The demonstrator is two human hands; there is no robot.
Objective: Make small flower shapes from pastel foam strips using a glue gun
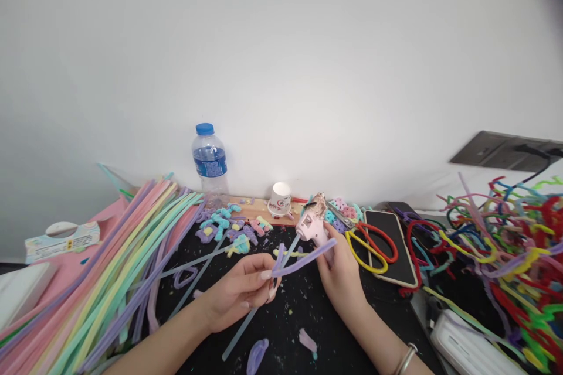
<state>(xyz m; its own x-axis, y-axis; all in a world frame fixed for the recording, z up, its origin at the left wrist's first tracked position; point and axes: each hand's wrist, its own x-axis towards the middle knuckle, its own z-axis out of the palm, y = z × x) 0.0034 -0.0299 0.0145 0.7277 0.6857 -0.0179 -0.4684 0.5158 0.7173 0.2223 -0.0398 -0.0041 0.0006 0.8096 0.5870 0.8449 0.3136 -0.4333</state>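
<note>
My left hand [244,287] pinches a bent lavender pipe cleaner [308,261] between thumb and fingers, its long end reaching right past the glue gun's handle. My right hand [341,278] is wrapped around the handle of a pink hot glue gun [310,227], whose nozzle end is stained brown and points away from me. A translucent glue stick [241,331] runs out of the gun's back and passes behind my left fingers. Scissors with red and yellow handles [373,248] lie just right of the gun. Loose lavender pieces [257,356] rest on the black mat [281,334] below my hands.
Pastel pipe cleaners [127,258] pile up at left, tangled bright ones [523,269] at right. Along the wall stand a water bottle [210,167] and a paper cup [280,198]. Small twisted shapes [224,222] lie nearby. A phone [393,246] and a white device [470,345] sit right.
</note>
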